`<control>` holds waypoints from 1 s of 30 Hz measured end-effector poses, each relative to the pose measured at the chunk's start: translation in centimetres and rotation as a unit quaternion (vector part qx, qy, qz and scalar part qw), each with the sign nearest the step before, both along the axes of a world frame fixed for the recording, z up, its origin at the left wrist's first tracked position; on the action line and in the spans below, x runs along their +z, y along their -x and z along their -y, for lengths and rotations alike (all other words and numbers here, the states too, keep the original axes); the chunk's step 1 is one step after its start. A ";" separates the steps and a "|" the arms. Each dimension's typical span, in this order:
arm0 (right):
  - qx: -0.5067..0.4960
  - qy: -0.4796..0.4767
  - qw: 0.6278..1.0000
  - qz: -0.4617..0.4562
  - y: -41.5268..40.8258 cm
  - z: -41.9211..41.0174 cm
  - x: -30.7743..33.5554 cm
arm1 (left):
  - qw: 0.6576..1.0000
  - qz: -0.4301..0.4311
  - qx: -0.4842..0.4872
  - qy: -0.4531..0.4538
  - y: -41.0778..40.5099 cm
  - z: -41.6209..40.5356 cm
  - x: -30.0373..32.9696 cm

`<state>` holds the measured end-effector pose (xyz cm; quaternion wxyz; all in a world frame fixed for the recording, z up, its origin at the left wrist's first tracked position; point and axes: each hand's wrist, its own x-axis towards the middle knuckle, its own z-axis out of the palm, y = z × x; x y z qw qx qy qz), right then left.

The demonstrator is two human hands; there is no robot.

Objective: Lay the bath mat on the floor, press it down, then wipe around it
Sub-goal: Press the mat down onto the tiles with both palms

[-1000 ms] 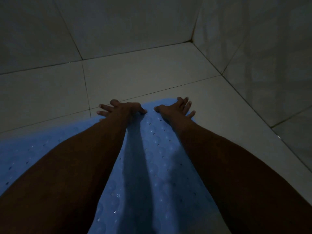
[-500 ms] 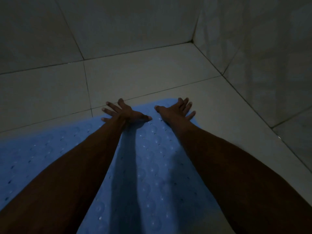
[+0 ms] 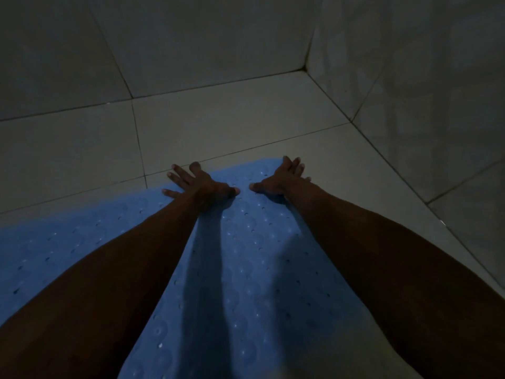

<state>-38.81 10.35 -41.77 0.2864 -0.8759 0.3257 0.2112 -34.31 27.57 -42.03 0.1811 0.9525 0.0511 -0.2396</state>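
A light blue bath mat (image 3: 254, 255) with small holes and round bumps lies flat on the pale tiled floor (image 3: 218, 127), reaching from the near edge of the view to the middle. My left hand (image 3: 196, 181) rests palm down on the mat's far edge, fingers spread, some fingertips over the tile. My right hand (image 3: 284, 177) lies flat on the mat's far right corner, fingers together and thumb out. Both forearms stretch across the mat and hide parts of it. Neither hand holds anything.
The room is dim. A tiled wall (image 3: 191, 36) stands at the back and another tiled wall (image 3: 423, 91) on the right; they meet in a corner (image 3: 306, 68). Bare floor tiles lie beyond and to the right of the mat.
My left hand has uncurled and its fingers have spread flat on the mat's far edge. The hands have drawn slightly apart. The mat looks flatter at the left.
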 end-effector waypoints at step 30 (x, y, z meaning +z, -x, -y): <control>0.011 0.003 0.999 0.045 3.9 0.6 -1.4 | 0.995 0.037 -0.092 0.013 3.5 -0.2 -1.5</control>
